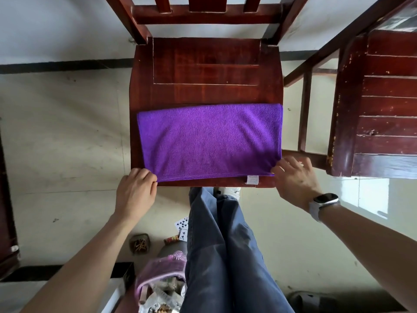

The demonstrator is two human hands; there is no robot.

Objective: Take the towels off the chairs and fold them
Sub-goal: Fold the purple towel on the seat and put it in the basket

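A purple towel [209,141] lies folded flat on the front half of a dark red wooden chair seat [205,71]. A white label [252,179] sticks out at its near edge. My left hand [136,190] pinches the towel's near left corner at the seat's front edge. My right hand [295,179], with a watch on the wrist, pinches the near right corner. Both hands have their fingers curled over the cloth.
A second dark wooden chair [381,105] stands close on the right. Playing cards [182,223], a pink bag [161,276] and a small dish [140,243] lie on the pale floor by my legs. A dark piece of furniture [6,199] borders the left.
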